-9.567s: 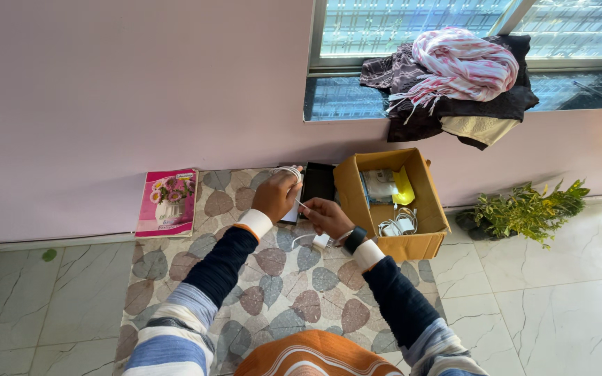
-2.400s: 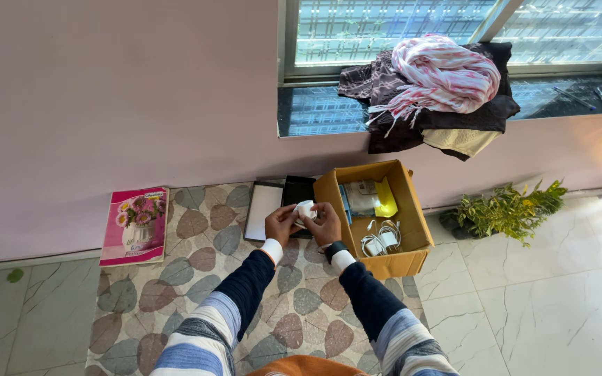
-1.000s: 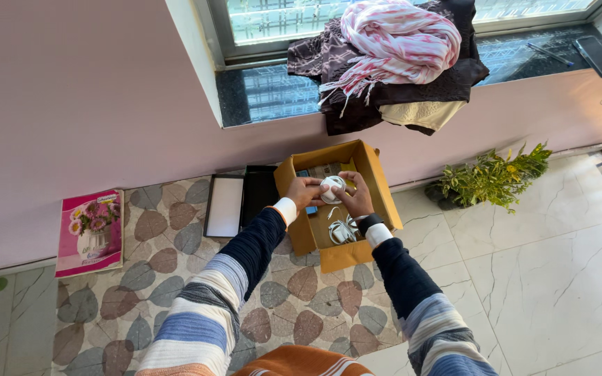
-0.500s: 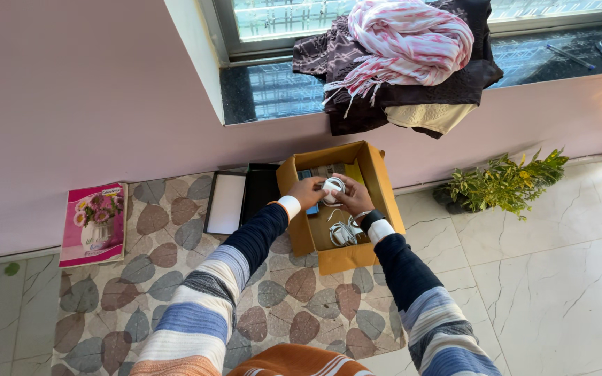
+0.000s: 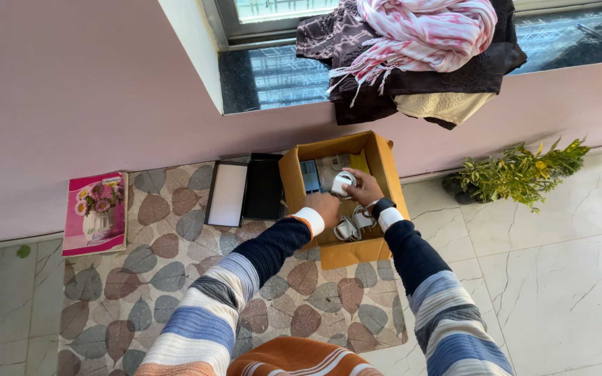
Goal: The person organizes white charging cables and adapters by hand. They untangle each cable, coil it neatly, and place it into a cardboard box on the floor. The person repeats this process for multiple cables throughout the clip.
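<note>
Head view. Right hand (image 5: 365, 188) clamps a small white coil (image 5: 342, 184) over the open box (image 5: 384, 174); coil's axis too small to tell. Left hand (image 5: 324, 207) rests on the box's near-left part, fingers hidden, grip cannot be judged. More white cables (image 5: 353, 226) lie inside, partly covered by the wrists. A pink booklet (image 5: 95, 212) with a flower picture lies at the mat's (image 5: 175, 278) left edge.

A white coiled cable (image 5: 343, 184) is held by the right hand (image 5: 365, 189) over the open cardboard box (image 5: 354, 253); the left hand (image 5: 325, 207) is rested at the box's near-left side. More white cables (image 5: 353, 224) are seen inside. A pink book (image 5: 95, 213) is laid on the leaf-patterned mat (image 5: 175, 278)
</note>
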